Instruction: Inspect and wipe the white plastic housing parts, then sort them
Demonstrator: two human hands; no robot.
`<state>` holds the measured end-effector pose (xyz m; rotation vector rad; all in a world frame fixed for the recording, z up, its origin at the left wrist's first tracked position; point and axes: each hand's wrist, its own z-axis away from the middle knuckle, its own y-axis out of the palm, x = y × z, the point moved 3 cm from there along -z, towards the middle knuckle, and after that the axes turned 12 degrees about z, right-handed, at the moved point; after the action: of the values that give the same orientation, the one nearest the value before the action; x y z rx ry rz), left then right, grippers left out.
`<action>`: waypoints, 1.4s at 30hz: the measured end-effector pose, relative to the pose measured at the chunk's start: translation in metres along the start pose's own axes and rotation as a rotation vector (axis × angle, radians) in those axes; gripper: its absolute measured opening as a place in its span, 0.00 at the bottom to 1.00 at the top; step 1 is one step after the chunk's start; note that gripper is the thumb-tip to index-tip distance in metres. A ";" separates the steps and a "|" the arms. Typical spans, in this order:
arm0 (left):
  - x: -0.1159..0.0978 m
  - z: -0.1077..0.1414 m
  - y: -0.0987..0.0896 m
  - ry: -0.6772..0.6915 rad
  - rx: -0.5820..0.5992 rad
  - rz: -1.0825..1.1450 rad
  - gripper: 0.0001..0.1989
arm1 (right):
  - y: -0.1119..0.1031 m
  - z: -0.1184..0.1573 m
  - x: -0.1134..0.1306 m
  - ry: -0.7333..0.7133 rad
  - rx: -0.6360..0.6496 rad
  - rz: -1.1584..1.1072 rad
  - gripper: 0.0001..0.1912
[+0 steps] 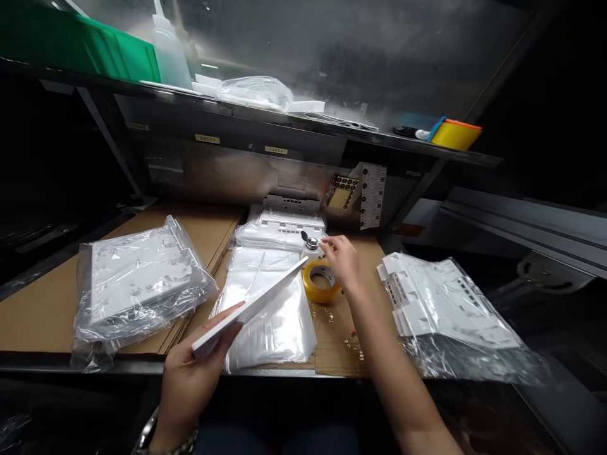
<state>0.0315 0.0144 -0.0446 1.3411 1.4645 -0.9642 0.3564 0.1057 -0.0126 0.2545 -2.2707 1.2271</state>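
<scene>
Left wrist [168, 433] is wearing a silvery metal band [146, 433] w/ dark bits, watch or bracelet, can't tell which. Left grip [196, 373] is showing bare. Right grip [342, 259] & right forearm [386, 351] are also showing bare. Dk blue cloth [228, 440], near ctr, is showing only dimly.

Left hand [191, 383] gripping, right arm [391, 360] outstretched

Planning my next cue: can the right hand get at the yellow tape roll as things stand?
Probably yes: the right hand is close beside the yellow tape roll, with nothing visibly lying on it. The white panel crowds its left; the near side looks free.
</scene>
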 end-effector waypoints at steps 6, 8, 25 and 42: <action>0.024 0.004 -0.001 0.093 0.281 -0.064 0.12 | 0.021 -0.049 0.013 -0.140 0.209 0.246 0.11; 0.025 0.004 -0.001 0.118 0.268 -0.071 0.13 | 0.024 -0.050 0.014 -0.164 0.230 0.274 0.15; 0.006 0.003 0.012 0.482 0.136 -0.089 0.22 | -0.037 0.082 0.110 -0.316 0.076 -0.327 0.05; 0.002 0.020 0.013 0.547 0.299 -0.105 0.22 | -0.039 0.166 0.140 -0.435 -0.045 -0.448 0.09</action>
<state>0.0461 -0.0025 -0.0519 1.8652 1.8621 -0.9529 0.1937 -0.0402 0.0181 1.0379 -2.4001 0.9465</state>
